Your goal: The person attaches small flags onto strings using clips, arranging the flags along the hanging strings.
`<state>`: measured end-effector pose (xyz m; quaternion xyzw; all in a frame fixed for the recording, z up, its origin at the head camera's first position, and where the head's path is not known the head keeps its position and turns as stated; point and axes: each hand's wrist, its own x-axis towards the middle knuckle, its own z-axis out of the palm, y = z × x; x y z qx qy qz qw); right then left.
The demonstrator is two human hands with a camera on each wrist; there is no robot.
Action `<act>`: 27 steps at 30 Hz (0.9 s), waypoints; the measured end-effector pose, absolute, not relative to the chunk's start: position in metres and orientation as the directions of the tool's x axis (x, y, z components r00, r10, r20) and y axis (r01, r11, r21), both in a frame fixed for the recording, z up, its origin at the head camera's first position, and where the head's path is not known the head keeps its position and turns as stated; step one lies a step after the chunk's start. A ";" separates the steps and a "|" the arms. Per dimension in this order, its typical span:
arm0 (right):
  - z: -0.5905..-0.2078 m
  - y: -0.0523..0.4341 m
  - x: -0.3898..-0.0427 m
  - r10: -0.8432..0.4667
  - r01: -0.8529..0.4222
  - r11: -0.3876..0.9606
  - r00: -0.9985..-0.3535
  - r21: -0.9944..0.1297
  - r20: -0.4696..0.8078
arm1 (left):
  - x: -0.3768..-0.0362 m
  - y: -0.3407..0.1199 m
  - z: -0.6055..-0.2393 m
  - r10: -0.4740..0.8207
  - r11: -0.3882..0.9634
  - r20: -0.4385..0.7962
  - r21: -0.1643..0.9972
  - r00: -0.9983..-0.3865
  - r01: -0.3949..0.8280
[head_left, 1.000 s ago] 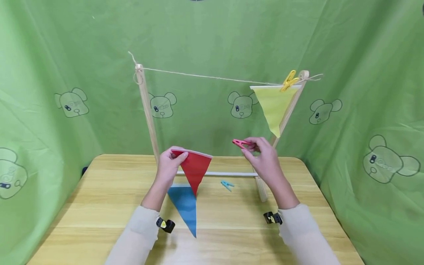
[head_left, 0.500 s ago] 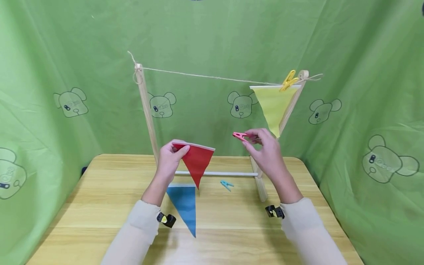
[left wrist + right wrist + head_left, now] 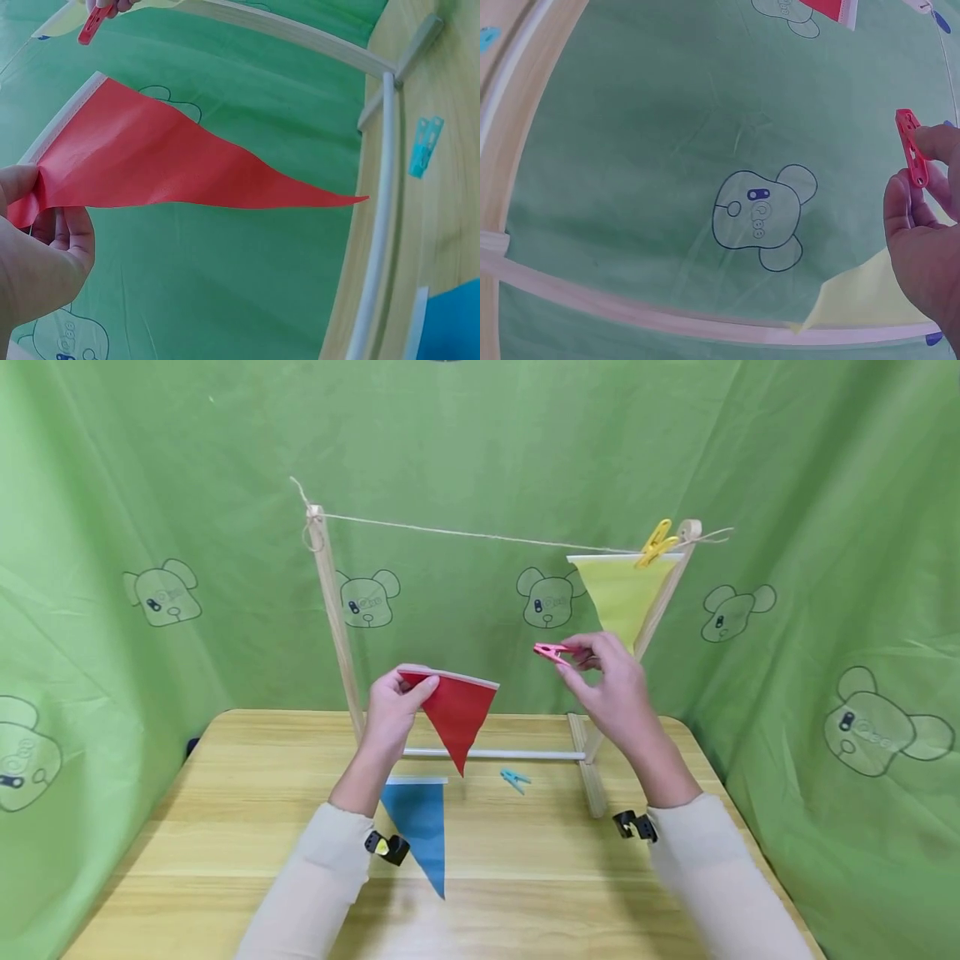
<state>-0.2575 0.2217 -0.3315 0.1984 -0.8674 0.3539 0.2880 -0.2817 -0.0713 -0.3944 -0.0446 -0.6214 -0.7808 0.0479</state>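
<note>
While the head view looks down over a wooden tabletop (image 3: pixel 225 827), the left hand (image 3: pixel 395 710) pinches the top corner of a red pennant (image 3: pixel 456 710), which hangs in the air point down, above the blue pennant (image 3: pixel 420 827) lying flat on the wood. The right hand (image 3: pixel 611 689) grips a red clothespin (image 3: pixel 553 652) between thumb and fingers, held up beside the red pennant and well below the string (image 3: pixel 465 534). That string runs between two posts of a wooden frame (image 3: pixel 333 610); a yellow pennant (image 3: pixel 621 593) hangs from it at the right end under a yellow clothespin (image 3: pixel 656 543). A blue clothespin (image 3: pixel 514 778) lies on the tabletop near the frame's white crossbar (image 3: pixel 517 753).

From the left wrist, the thumb and fingers (image 3: pixel 71 232) clamp the red pennant's (image 3: pixel 165 169) corner; its tip points toward the crossbar (image 3: pixel 379 210).

From the right wrist, the hand (image 3: pixel 922 247) holds the red clothespin (image 3: pixel 911 157) upright, the yellow pennant's (image 3: pixel 862 300) tip just below it.
</note>
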 end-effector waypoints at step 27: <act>-0.295 0.223 -0.254 -0.114 -0.545 0.659 -0.754 -0.518 0.647 | -0.286 -0.051 -0.364 -0.031 -0.239 0.223 0.945 -0.974 0.224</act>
